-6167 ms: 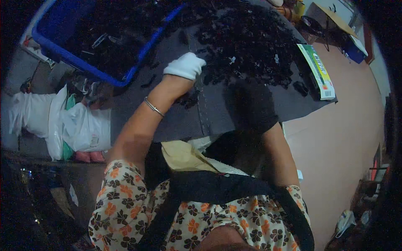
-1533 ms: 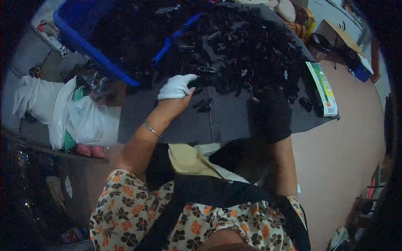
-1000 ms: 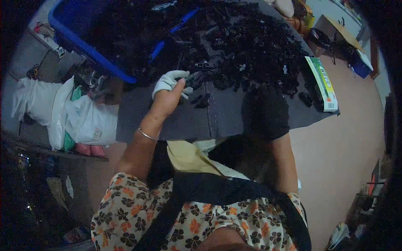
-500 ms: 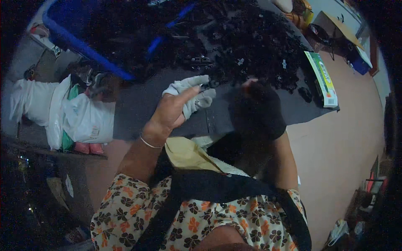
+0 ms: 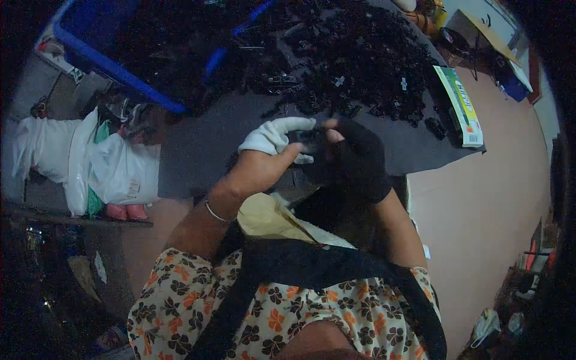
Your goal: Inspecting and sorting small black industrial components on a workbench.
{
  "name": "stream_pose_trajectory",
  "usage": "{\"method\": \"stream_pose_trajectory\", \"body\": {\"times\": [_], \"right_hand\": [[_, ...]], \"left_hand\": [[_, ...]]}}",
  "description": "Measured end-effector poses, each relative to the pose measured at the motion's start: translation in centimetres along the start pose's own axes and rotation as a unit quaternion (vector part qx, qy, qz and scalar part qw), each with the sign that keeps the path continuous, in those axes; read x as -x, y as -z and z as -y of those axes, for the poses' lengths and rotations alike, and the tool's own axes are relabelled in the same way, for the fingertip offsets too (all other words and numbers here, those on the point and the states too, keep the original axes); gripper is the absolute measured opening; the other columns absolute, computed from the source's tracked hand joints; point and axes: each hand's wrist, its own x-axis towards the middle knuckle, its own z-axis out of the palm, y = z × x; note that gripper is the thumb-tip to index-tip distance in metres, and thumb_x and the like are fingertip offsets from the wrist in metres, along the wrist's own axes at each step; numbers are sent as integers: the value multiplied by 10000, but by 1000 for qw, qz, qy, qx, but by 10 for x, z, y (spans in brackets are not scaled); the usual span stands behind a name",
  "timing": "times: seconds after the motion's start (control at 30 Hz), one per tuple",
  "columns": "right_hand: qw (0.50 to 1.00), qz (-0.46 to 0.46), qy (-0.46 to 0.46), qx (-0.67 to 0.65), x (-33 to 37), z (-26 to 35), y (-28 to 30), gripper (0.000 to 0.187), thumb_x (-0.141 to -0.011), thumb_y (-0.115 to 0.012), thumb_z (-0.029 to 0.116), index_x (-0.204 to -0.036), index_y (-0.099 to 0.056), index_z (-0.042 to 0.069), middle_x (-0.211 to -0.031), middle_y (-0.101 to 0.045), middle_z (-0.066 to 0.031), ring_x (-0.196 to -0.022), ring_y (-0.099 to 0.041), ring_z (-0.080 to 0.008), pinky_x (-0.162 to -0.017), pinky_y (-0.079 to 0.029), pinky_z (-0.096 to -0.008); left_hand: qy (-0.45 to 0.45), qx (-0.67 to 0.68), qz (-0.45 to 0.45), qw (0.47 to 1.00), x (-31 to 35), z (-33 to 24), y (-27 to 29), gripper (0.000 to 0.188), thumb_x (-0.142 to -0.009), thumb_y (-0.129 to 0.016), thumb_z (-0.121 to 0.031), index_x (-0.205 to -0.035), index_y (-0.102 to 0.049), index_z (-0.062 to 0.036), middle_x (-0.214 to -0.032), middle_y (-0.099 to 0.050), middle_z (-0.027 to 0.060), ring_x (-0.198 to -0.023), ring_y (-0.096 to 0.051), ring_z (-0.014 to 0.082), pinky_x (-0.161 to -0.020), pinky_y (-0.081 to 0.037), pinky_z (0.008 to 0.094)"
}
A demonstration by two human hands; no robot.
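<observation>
My left hand (image 5: pixel 269 146), in a white glove that leaves the thumb bare, is closed around a small black part (image 5: pixel 310 139) above the near edge of the dark table. The thumb presses the part from below and the gloved fingers curl over it. My right hand (image 5: pixel 360 155), in a black glove with bare fingertips, is at the part's right side with thumb and index finger close together. Whether those fingertips hold a piece is lost against the dark. Beyond both hands, a heap of small black parts (image 5: pixel 366 66) covers the table (image 5: pixel 210 135).
A blue bin (image 5: pixel 114 66) stands at the far left. At the right edge lies a green and white box (image 5: pixel 459 108). White plastic bags (image 5: pixel 123 168) sit on the left. A yellowish padded envelope (image 5: pixel 270 219) is by my lap, below my hands.
My right hand has moved left and come up to the part in my left hand. The left hand has shifted slightly right, its fingers now stretched further over the part.
</observation>
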Motion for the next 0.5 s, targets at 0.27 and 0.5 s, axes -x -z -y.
{"method": "stream_pose_trajectory", "body": {"times": [0.27,0.5], "right_hand": [[972,59,-179,-138,-5,16,2,184,-860,-520,192,-813,-581,24,-608,-544,-11,-550,-502,-84,-530,-407,-230],[949,53,-231,-210,-1,13,-5,159,-853,-531,181,-850,-581,30,-642,-548,-10,-533,-505,-77,-509,-413,-225]], "left_hand": [[5,22,-17,1000,4,-5,-4,322,-826,-484,44,-1148,-477,27,-1115,-534,131,-917,-564,155,-780,-496,261],[-29,-61,-40,997,3,8,0,296,-811,-587,-46,-1098,-534,4,-1031,-579,97,-891,-553,125,-778,-457,244]]}}
